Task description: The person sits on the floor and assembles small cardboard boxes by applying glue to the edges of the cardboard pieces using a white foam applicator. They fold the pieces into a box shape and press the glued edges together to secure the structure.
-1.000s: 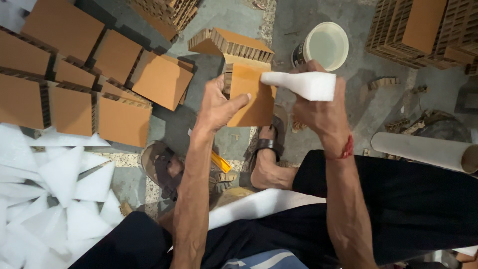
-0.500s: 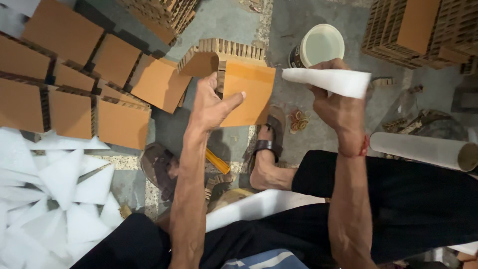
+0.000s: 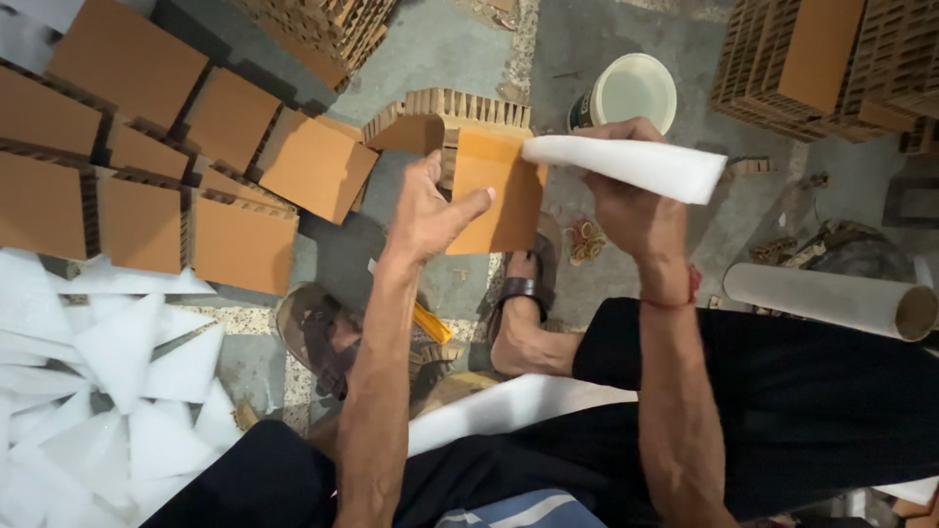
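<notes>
Our right hand grips a rolled white foam sheet; our left hand, open and empty, touches the orange cardboard panel at 9 o'clock of the roll. Wrapping step; next needs foam laid squarely over it.

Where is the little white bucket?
The bucket sits on the floor near the top of the head view, right of middle, just above the right hand holding the white foam strip.
</notes>
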